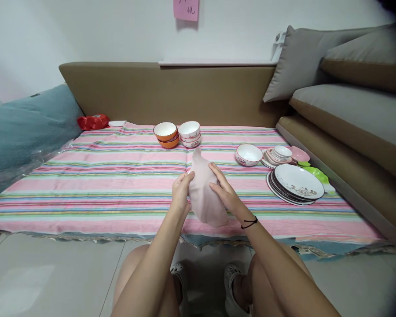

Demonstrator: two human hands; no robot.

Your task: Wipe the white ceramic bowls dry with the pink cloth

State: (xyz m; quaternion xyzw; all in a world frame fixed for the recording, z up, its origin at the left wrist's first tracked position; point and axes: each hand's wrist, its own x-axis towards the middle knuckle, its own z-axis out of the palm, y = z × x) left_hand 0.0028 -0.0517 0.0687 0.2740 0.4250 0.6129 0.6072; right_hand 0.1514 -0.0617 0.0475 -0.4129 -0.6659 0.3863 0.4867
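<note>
A pale pink cloth (204,193) is held up over the front part of the striped cover, draped so that whatever may lie beneath it is hidden. My left hand (182,190) is closed on the cloth's left side, thumb on top. On the other side my right hand (225,190) grips it, thumb and fingers resting against the fabric. Behind the cloth stand a stack of orange bowls (166,135) and a stack of white bowls (190,134) with red rims. A single white bowl (248,155) sits to the right of my hands.
Farther right are stacked plates (297,182), small dishes (281,152), a pink dish (298,154) and a green dish (317,174). Grey-brown cushions (353,105) rise at the right edge. A red package (93,122) lies at the back left, beside a blue cushion (29,127).
</note>
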